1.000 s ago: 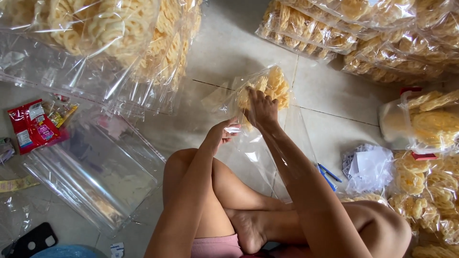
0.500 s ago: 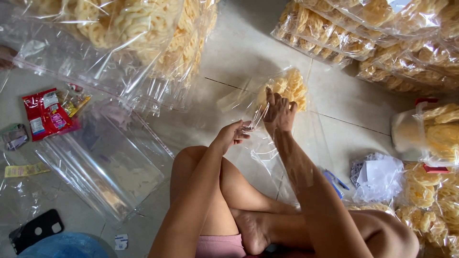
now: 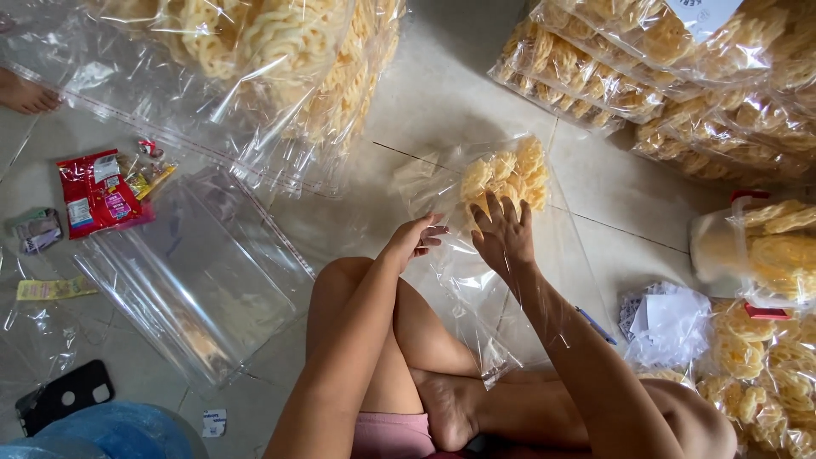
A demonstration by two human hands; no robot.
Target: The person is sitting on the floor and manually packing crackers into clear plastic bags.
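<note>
I sit cross-legged on a tiled floor. A clear plastic bag [image 3: 476, 280] lies in front of my knees with yellow curly crackers [image 3: 507, 174] bunched at its far end. My right hand [image 3: 503, 231] reaches inside the bag, fingers spread and pressing against the crackers. My left hand [image 3: 414, 240] pinches the bag's left edge near its opening, holding the film up.
A stack of empty clear bags [image 3: 191, 276] lies to my left. Large filled cracker bags sit at top left [image 3: 255, 59] and top right [image 3: 680, 68]. A red snack packet [image 3: 95, 194], a black phone [image 3: 66, 395], paper slips [image 3: 667, 319] and another person's foot [image 3: 25, 93] are around.
My right hand has slid further into the bag, pushing the crackers toward its far end. My left hand keeps its pinch on the bag's edge. The view has shifted slightly.
</note>
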